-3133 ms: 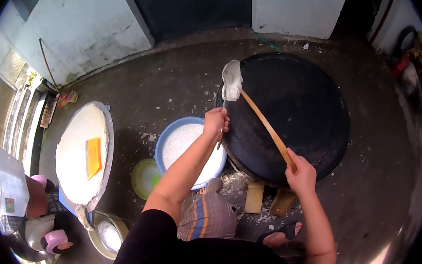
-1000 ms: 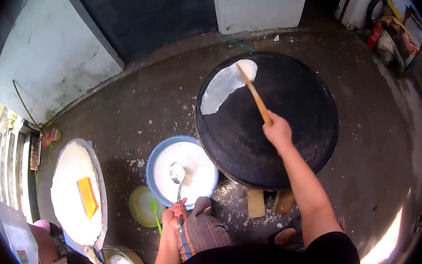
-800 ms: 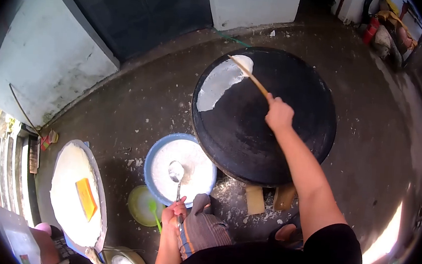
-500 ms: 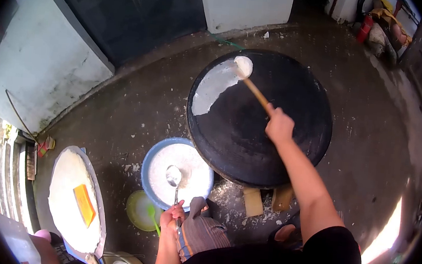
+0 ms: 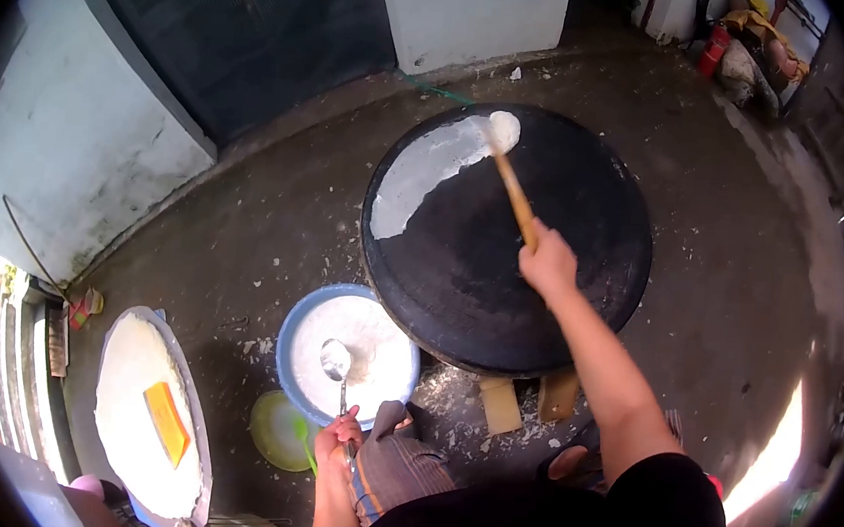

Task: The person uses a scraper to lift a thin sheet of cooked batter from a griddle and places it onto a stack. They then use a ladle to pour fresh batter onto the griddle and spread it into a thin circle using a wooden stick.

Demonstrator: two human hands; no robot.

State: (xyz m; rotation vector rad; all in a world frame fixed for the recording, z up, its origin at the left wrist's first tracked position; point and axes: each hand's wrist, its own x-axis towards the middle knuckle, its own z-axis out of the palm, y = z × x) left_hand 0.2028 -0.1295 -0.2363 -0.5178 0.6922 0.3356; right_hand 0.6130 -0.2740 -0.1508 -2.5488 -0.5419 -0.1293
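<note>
My right hand (image 5: 550, 262) is closed round a wooden stick (image 5: 516, 196) that reaches over a large round black griddle (image 5: 510, 291). The stick's far end, blurred, meets a white lump (image 5: 504, 130) of batter near the griddle's back edge. From there a thin white strip of batter (image 5: 420, 173) curves along the left rim. Lower left, my left hand (image 5: 339, 433) grips a metal ladle (image 5: 336, 356), its bowl above the white batter (image 5: 375, 345) in a blue tub (image 5: 285, 357). That hand is beside a striped cloth (image 5: 404, 468).
At left, a board holds a large pale round sheet (image 5: 135, 389) with an orange scraper (image 5: 165, 422) on it. A green bowl (image 5: 261, 440) and green spoon (image 5: 303, 434) are beside the tub. Wooden blocks (image 5: 500, 406) stick out under the griddle. White scraps litter the floor.
My right hand and the stick have moved slightly; the white lump has shifted right along the griddle's back edge, lengthening the strip. My left hand still holds the ladle over the tub.
</note>
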